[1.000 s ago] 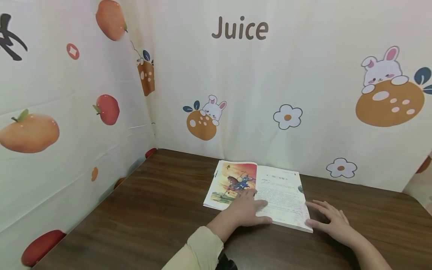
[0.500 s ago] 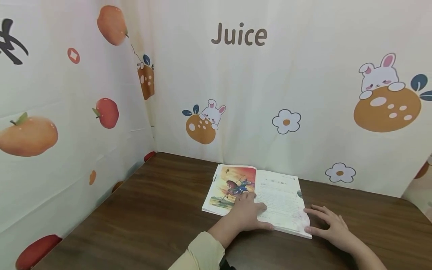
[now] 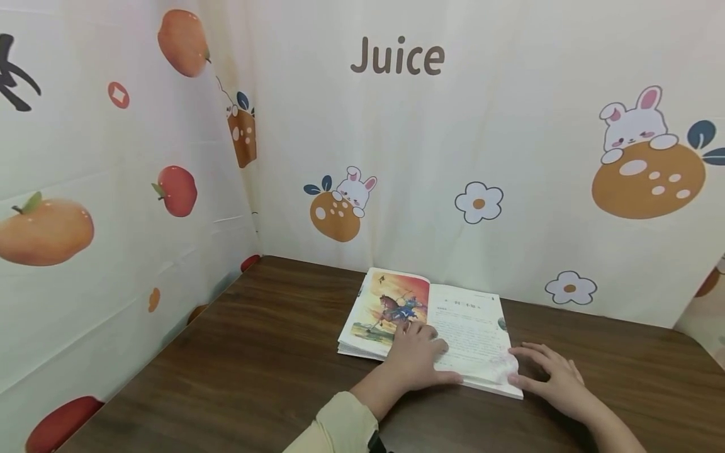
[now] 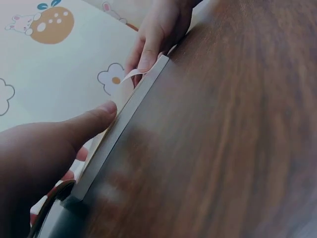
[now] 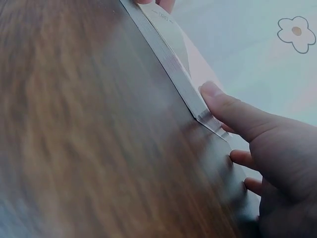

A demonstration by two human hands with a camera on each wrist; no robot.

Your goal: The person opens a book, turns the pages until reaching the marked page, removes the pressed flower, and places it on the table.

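Just now page (image 3: 476, 336) at lower right curled up, likely separated; half-closed right hand (image 3: 555, 376) pinched it, left hand (image 3: 416, 358) spread on book (image 3: 396, 302).

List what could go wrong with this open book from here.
The lifted page corner curls beside the right hand, so it might crease or tear if pushed harder.

The left hand rests across the middle of the open book, so it could get in the way if that page were turned.
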